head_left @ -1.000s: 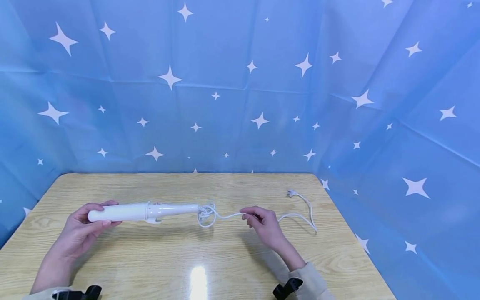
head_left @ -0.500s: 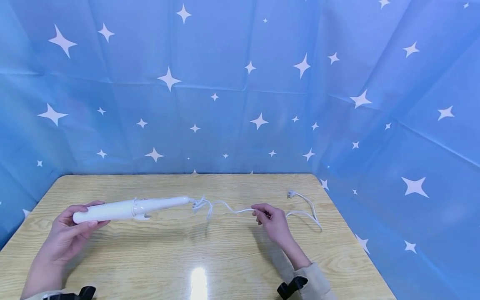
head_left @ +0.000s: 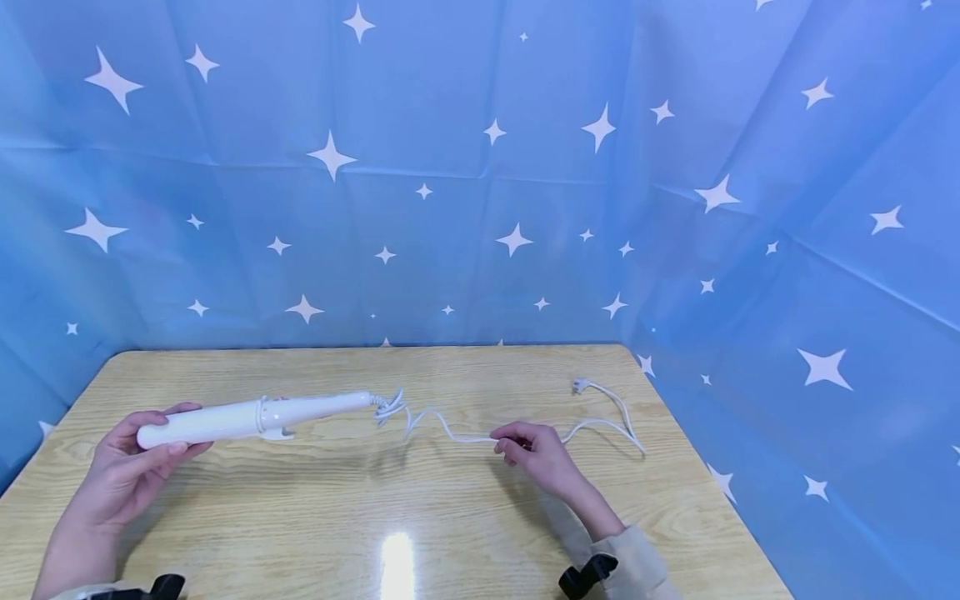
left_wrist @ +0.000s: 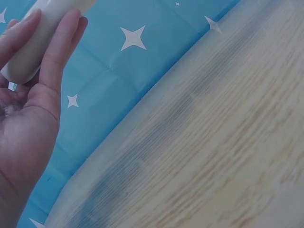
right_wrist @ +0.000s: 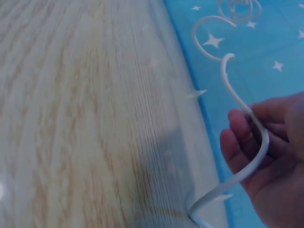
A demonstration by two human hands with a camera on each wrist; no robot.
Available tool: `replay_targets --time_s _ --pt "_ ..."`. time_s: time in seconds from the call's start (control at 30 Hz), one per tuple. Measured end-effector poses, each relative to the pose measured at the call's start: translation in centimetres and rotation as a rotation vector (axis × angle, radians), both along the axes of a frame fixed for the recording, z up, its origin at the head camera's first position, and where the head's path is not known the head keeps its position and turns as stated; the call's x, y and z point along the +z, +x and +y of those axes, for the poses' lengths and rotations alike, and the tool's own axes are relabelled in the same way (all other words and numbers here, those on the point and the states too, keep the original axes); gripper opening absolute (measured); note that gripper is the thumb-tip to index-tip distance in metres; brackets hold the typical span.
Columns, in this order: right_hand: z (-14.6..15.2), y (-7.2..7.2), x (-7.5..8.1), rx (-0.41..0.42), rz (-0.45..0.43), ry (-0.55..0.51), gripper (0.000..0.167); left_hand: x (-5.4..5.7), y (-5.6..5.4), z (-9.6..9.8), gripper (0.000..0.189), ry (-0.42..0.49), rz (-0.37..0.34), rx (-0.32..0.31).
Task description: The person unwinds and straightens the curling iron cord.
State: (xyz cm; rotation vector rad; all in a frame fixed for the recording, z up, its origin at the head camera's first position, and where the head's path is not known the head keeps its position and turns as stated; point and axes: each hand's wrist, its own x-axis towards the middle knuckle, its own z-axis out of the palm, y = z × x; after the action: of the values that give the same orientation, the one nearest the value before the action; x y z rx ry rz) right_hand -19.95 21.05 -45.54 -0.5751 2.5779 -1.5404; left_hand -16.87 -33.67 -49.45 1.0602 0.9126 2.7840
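My left hand (head_left: 123, 471) grips the thick rounded end of a white curling iron (head_left: 240, 419) between thumb and fingers. The iron is held above the table, its slim handle pointing right and tilted slightly up. From the handle's tip runs a white power cord (head_left: 447, 423), bunched in a few loops close to the handle. Farther along, my right hand (head_left: 538, 457) pinches the cord, which the right wrist view shows crossing the palm. In the left wrist view, the fingers (left_wrist: 53, 59) lie along both sides of the iron's rounded end (left_wrist: 23, 66).
Beyond my right hand the cord's tail bends across the wooden table (head_left: 315, 533) to a plug (head_left: 581, 385) near the far right corner. A blue curtain (head_left: 420, 217) with white stars stands behind the table and along its sides.
The curling iron and left hand have shifted left, and the handle end tilts upward more. My right hand went right, then slightly back left and down. The cord loops are more spread out.
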Motion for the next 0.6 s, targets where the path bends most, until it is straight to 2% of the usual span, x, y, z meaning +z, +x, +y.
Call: replay_targets --time_s 0.2,0.47,0.6 --pt "0.09 0.05 0.07 0.000 -0.021 0.026 0.020 -0.06 0.03 -0.08 0.051 -0.007 0.001 -0.001" --pt "-0.24 -0.27 0.07 -0.062 0.073 0.130 0.023 -0.22 0.02 -0.05 0.051 -0.015 0.014 -0.009" --pt "-0.74 -0.50 0.17 -0.033 0.070 0.101 0.026 -0.19 0.03 0.04 0.051 -0.020 0.020 -0.010"
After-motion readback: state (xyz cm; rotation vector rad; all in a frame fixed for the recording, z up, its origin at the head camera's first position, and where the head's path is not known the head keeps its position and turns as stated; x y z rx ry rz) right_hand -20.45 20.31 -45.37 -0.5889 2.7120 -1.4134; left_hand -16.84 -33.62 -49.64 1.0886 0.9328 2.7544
